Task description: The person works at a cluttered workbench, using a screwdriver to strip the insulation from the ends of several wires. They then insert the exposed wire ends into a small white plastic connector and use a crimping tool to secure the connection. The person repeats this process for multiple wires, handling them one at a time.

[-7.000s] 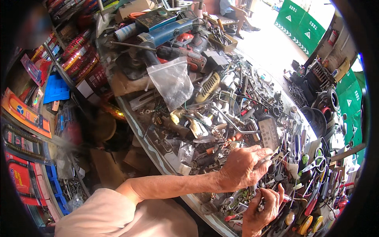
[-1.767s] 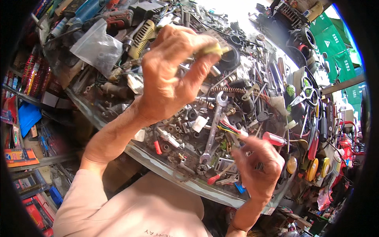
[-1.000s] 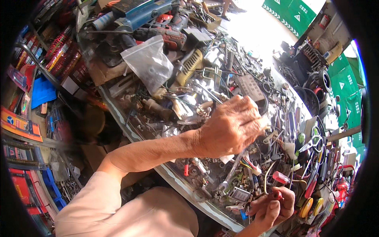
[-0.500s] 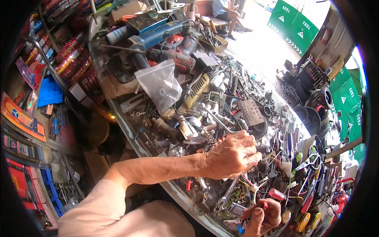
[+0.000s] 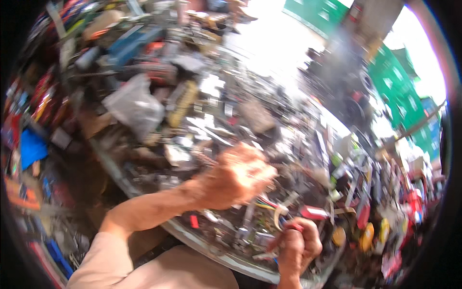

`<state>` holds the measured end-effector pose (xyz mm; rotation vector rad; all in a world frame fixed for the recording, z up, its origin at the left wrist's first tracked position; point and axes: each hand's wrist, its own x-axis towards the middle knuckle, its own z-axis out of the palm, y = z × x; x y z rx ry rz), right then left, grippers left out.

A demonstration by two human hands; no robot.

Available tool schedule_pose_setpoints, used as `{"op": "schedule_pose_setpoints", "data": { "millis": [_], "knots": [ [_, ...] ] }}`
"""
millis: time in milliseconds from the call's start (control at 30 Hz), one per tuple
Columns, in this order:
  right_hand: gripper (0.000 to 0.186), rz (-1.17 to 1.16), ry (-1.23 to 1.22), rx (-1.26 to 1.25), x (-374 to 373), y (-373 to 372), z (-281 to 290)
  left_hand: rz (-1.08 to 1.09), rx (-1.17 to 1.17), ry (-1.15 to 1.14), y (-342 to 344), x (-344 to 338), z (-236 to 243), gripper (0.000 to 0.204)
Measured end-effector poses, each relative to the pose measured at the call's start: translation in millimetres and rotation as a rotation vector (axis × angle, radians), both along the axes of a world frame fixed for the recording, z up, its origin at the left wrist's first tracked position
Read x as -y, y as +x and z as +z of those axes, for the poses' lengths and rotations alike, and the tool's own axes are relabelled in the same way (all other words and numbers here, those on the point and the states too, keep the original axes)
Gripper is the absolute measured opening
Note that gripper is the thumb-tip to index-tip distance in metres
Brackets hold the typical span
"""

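Clear plastic bag [image 5: 134, 107] on cluttered tabletop [image 5: 219, 256]. Left hand [image 5: 238, 176] above clutter, fingers curled, blurred, can't tell if gripping. Wrench [image 5: 246, 222] lies between hands. Right hand [image 5: 301, 245], fingers pinching small red piece [image 5: 294, 226], near red-and-white screwdriver handle [image 5: 314, 212].

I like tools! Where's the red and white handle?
In the head view, the red and white handle lies right of centre, low down, just above the right hand.

Plastic bag [image 5: 134, 105] (blurred), green panels [image 5: 398, 91]
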<state>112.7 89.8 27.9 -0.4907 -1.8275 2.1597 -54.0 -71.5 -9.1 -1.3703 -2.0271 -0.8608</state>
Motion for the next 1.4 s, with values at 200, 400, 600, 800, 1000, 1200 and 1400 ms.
{"op": "schedule_pose_setpoints", "data": {
  "millis": [200,400,600,800,1000,1200,1400],
  "knots": [
    [0.033,0.480,0.653,-0.651,-3,-13,-9,0.009,0.040,0.029,1,-12,9,0.027],
    [0.027,0.354,1.092,-0.810,17,2,-34,-0.005,0.070,0.003,6,-17,12,0.028],
    [0.027,0.409,1.078,-0.818,20,0,-42,0.002,0.071,-0.018,7,-17,15,0.029],
    [0.037,0.316,1.132,-0.691,13,-1,-41,0.020,0.066,-0.064,9,-18,15,0.028],
    [0.049,0.364,1.244,-0.386,8,1,-44,0.034,0.112,-0.096,12,-20,15,0.026],
    [0.043,0.394,1.304,-0.285,9,-2,-50,0.031,0.151,-0.140,11,-13,11,0.029],
    [0.045,0.307,1.203,-0.472,9,-4,-49,0.028,0.150,-0.132,10,-14,10,0.029]
  ]
}}
